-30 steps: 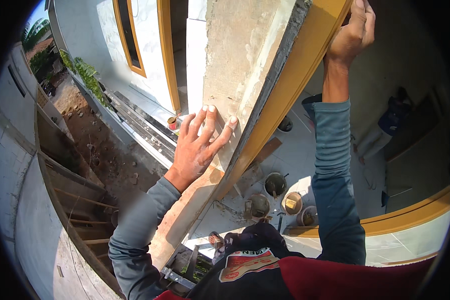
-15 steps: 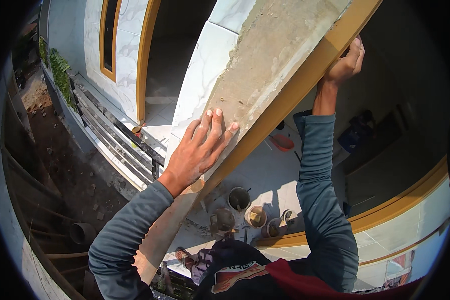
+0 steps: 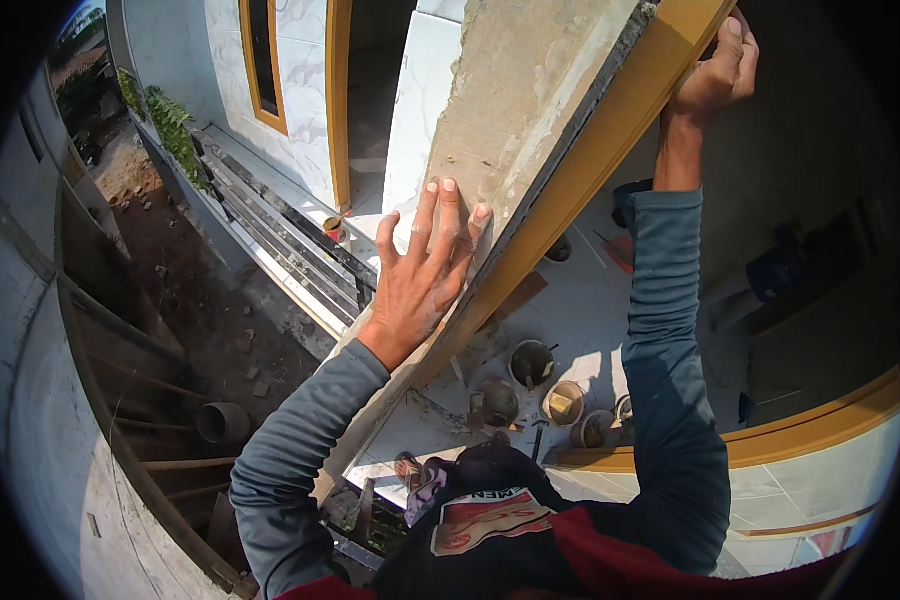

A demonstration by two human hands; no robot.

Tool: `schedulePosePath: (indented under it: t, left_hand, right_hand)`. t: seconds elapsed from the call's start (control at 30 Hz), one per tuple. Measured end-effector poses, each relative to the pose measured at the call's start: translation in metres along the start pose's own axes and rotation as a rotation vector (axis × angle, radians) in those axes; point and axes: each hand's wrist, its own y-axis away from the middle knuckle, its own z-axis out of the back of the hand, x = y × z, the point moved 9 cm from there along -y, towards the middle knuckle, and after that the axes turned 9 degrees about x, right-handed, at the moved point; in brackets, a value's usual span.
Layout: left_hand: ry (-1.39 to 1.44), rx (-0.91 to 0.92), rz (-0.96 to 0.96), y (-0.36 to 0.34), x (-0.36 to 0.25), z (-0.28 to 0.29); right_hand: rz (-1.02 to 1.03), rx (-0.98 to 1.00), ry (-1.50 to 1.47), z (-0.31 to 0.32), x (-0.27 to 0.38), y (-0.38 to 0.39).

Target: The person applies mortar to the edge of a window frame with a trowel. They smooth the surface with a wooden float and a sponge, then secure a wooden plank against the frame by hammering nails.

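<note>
My left hand point(image 3: 425, 265) lies with spread fingers on a bare grey-brown cement strip point(image 3: 510, 100), which runs up the wall beside white marbled tiles point(image 3: 425, 90). Its fingertips touch the cement. An ochre wooden frame point(image 3: 580, 190) stands along the strip, with a dark, narrow band point(image 3: 580, 125) between the two. Higher up and to the right, my right hand point(image 3: 715, 75) has its fingers curled at the far edge of the frame. Some of those fingertips are hidden or out of the picture.
Below, several buckets point(image 3: 531, 364) stand on the white tiled floor, some holding cement-like material. A black slatted railing or bench point(image 3: 280, 235) runs along the left, with a small pot point(image 3: 333, 229) nearby. Farther left lies a dirt passage point(image 3: 185, 270) at a lower level.
The view has shifted, so most things sit farther right. A dark band now shows between cement and frame. The fingers of my left hand are spread wider; my right hand stays at the frame.
</note>
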Motion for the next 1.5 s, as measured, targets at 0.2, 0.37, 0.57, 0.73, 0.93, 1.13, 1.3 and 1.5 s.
schedulePosePath:
  t: [0.2,0.37,0.57,0.73,0.93,1.13,1.3,1.5]
  left_hand:
    - [0.032,0.034,0.048,0.002,-0.001,-0.002]
    - [0.032,0.084,0.094,0.004,0.006,-0.004]
    - [0.138,0.045,0.137,-0.002,0.001,0.011]
    - [0.059,0.014,0.173,0.005,0.009,0.024]
    - [-0.035,0.067,0.161,-0.005,0.005,0.034]
    - [-0.123,0.048,0.105,-0.009,-0.001,0.025]
    - [-0.200,0.074,0.100,-0.006,0.004,0.006]
    - [-0.265,0.063,0.116,0.009,0.010,0.007]
  right_hand:
    - [0.104,-0.066,0.174,0.006,-0.022,0.003]
    - [0.071,-0.042,0.135,-0.006,-0.013,0.007]
    - [-0.149,0.135,-0.140,0.007,0.001,0.019]
    - [-0.329,0.142,-0.234,0.084,-0.006,0.135]
    - [-1.384,0.366,-0.100,0.202,-0.054,0.461]
    - [-1.749,0.883,0.173,0.367,0.048,0.743]
    - [-1.779,1.007,0.227,0.417,0.109,0.793]
    - [-1.712,1.104,0.231,0.369,0.102,0.755]
